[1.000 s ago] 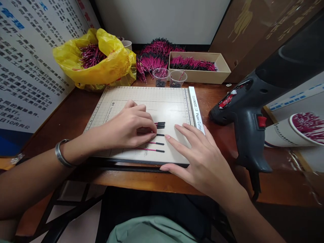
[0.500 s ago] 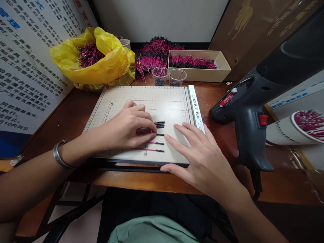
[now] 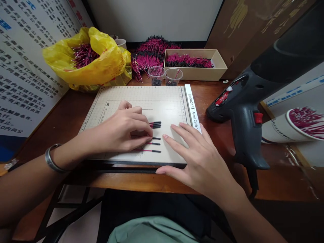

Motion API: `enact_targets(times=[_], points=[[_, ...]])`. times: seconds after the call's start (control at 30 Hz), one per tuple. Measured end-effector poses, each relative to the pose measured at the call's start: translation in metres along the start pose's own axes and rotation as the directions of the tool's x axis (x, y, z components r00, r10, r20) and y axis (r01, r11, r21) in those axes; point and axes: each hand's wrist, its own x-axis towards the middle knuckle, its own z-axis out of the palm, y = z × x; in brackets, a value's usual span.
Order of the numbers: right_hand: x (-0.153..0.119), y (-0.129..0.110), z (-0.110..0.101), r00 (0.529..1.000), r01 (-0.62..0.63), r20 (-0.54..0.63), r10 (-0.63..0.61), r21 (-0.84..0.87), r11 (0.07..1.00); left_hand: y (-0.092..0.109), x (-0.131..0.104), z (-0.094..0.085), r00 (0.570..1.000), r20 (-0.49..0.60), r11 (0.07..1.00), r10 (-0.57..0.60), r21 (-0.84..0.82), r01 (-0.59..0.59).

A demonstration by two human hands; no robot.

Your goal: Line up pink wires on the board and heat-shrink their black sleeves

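My left hand [image 3: 124, 130] is closed in a pinch over the paper cutter board [image 3: 167, 96]. Between its thumb and fingers is a thin wire, whose black-sleeved end [image 3: 156, 138] sticks out to the right. Two more pink wires with black ends [image 3: 156, 151] lie on the board on the near side of it. Beyond the pinch, several black-ended wires [image 3: 157, 124] lie close together, partly covered by my fingers. My right hand [image 3: 196, 152] is open with fingers spread over the board's right part, its index fingertip just right of the held wire's tip.
A heat gun [image 3: 244, 128] stands at the right, near a paper cup [image 3: 275, 131] of pink wires. At the back are a yellow plastic bag [image 3: 111, 69], a cardboard box [image 3: 197, 74] and two clear cups [image 3: 174, 77], all with wires or small pieces inside.
The held wire has shifted slightly toward me, closer to the two near wires. My right index fingertip now sits a little apart from its tip. The whole view has shifted slightly.
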Motion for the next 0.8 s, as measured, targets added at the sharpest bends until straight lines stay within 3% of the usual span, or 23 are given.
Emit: enact_targets(times=[0.33, 0.57, 0.8], points=[[0.0, -0.001, 0.0, 0.999, -0.035, 0.01, 0.035, 0.008, 0.999, 0.001, 0.0, 0.002, 1.0, -0.021, 1.0, -0.012, -0.002, 0.012], [0.004, -0.005, 0.002, 0.987, -0.139, 0.063, 0.147, -0.111, 0.984, -0.007, 0.001, 0.005, 0.986, -0.164, 0.997, -0.031, 0.065, 0.042], [0.005, -0.005, 0.002, 0.987, -0.125, 0.09, 0.135, -0.111, 0.986, -0.013, 0.002, 0.009, 0.983, -0.174, 0.993, -0.051, 0.098, 0.069]])
